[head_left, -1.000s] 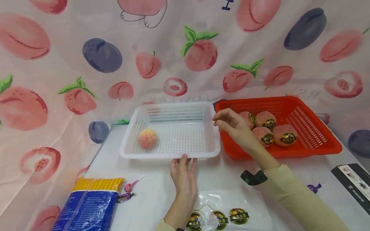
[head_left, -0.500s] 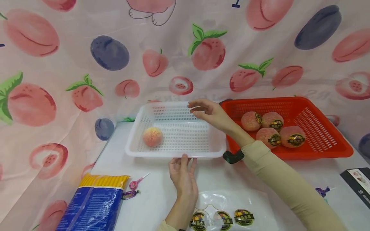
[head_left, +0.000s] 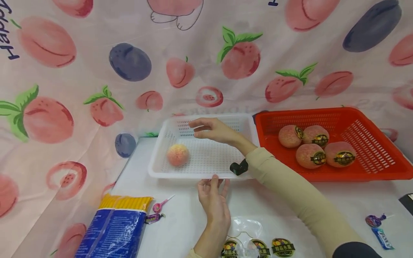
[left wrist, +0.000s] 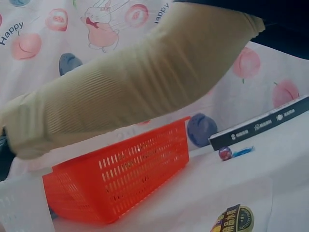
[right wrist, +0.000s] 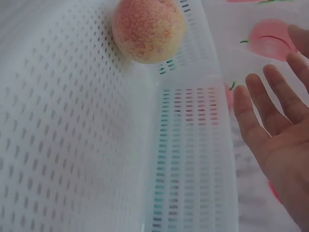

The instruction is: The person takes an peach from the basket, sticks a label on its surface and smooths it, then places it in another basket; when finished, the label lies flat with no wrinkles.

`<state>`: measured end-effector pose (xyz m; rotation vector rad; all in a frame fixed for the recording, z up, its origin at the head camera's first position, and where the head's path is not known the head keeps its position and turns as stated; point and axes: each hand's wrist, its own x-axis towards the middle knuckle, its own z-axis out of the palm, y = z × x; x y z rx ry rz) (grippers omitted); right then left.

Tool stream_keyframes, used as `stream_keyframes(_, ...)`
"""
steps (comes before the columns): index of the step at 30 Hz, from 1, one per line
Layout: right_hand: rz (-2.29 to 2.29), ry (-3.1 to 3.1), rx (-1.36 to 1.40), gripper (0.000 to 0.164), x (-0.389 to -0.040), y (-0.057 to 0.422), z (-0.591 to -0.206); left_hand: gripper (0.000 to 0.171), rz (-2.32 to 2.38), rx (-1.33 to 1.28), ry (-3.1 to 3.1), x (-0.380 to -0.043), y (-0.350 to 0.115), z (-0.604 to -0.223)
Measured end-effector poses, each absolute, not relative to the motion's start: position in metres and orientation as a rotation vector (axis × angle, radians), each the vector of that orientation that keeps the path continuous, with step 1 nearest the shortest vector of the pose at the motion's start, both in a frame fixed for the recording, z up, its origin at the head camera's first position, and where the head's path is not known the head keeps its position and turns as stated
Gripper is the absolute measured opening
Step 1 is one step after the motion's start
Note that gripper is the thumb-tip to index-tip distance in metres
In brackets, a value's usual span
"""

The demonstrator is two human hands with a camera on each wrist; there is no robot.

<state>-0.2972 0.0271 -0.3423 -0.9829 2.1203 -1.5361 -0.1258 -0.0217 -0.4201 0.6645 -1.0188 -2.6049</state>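
Observation:
A white plastic basket (head_left: 206,175) with slotted walls stands mid-table, holding one pink-and-yellow peach (head_left: 177,155) in its left part. My left hand (head_left: 214,206) is at the front rim of this basket, one digit over the edge and the other fingers below it. In the head view my right hand (head_left: 215,131) reaches across the basket's back part, holding nothing, with fingers loosely extended. The right wrist view shows the fingers of the right hand (right wrist: 280,125) spread beside the basket's rim, apart from the peach (right wrist: 148,29).
A red basket (head_left: 371,175) to the right holds several peaches (head_left: 311,156) with black-and-gold labels. A blue-and-yellow packet (head_left: 113,229), a lollipop (head_left: 158,207) and a wrapped candy (head_left: 153,218) lie at left. Clear labelled packaging (head_left: 246,227) lies in front; a black box (left wrist: 260,123) is far right.
My right hand has moved left from the near edge of the red basket to above the white one. The left hand stays at the rim. The head view has shifted slightly.

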Motion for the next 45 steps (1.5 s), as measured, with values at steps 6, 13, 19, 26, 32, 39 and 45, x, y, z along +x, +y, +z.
stream_keyframes(6, -1.447, 2.126, -0.989, 0.043, -0.319, 0.002, -0.370, 0.037, -2.602, 0.660, -1.022, -0.126, -0.019, -0.419)
stream_keyframes(13, -1.273, 2.071, -0.994, 0.052, -0.323, -0.020, -0.380, 0.022, -2.600, 0.667, -1.016, -0.125, -0.019, -0.418)
stream_keyframes(19, -1.208, 2.010, -0.911, 0.058, -0.327, -0.029, -0.394, 0.015, -2.636, 0.638, -0.991, -0.128, -0.018, -0.418)
stream_keyframes(26, -1.035, 1.984, -0.794, 0.077, -0.324, -0.044, -0.402, 0.013, -2.651, 0.633, -0.981, -0.128, -0.018, -0.419)
stream_keyframes(32, -1.041, 1.974, -0.778, 0.072, -0.321, -0.054, -0.401, 0.014, -2.648, 0.645, -0.990, -0.127, -0.018, -0.421)
stream_keyframes(39, -0.979, 2.061, -0.898, 0.054, -0.320, -0.054, -0.399, 0.016, -2.655, 0.643, -0.995, -0.127, -0.016, -0.421)
stream_keyframes(45, -0.979, 2.110, -0.881, 0.056, -0.320, -0.050, -0.394, 0.013, -2.649, 0.592, -1.013, -0.126, -0.022, -0.423)
